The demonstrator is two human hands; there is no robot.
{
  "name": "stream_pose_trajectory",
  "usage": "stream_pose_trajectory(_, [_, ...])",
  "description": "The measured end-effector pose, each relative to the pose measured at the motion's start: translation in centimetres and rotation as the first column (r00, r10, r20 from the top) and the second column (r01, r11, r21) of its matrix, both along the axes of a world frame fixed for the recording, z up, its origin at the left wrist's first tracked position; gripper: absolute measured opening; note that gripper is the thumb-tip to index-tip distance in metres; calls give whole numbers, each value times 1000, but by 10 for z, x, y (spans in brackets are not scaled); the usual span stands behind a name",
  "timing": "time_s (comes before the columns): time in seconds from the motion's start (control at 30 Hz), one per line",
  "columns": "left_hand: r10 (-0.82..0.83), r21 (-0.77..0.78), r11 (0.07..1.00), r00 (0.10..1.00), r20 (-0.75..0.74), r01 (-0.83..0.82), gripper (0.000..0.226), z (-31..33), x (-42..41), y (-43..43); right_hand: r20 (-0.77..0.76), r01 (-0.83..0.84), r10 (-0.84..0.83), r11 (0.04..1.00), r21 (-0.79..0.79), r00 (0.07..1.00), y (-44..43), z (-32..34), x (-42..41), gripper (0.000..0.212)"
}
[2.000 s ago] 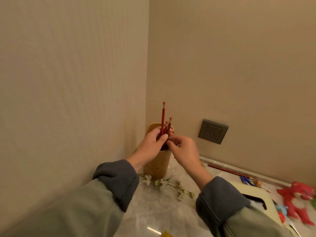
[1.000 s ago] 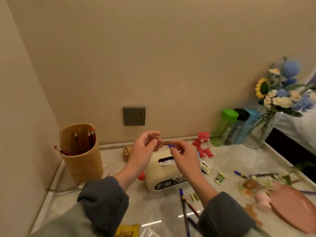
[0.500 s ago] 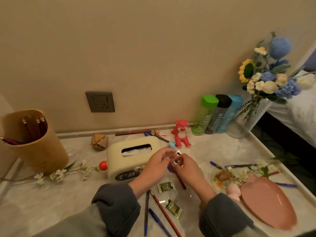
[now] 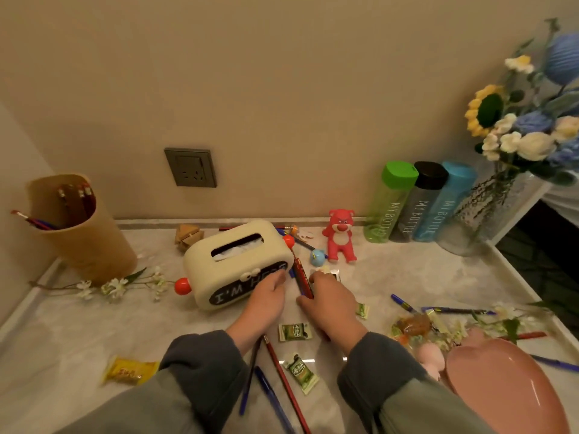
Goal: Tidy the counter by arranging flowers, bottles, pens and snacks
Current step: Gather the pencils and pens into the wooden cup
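Fingers [image 4: 317, 278] of the right hand [image 4: 329, 305] pinch a red pen [image 4: 302, 277] beside the box [image 4: 232, 255]; the left hand [image 4: 266, 297] curls against the box, its hold impossible to tell.

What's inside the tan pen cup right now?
Inside the pen cup stand red pencils, eraser ends up; a leaning red pencil and a blue pen poke over its left rim. The cup's wall hides their lower parts and its bottom.

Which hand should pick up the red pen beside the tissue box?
Right: the right hand is pinching the red pen, while the left hand only rests against the tissue box.
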State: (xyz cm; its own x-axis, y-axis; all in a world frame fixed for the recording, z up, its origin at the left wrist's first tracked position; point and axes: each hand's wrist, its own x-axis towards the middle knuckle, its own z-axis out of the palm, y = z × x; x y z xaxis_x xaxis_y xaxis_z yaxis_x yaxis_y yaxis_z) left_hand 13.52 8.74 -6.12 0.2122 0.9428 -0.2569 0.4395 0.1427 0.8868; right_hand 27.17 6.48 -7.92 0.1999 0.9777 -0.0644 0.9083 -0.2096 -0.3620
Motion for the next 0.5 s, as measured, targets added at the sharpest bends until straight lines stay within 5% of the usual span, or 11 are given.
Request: stream_pose_trajectory(0.5, [36, -180, 983, 999, 18, -32, 50, 9, 18, -1, 118, 34, -4, 966, -257, 993, 18, 5, -8, 28])
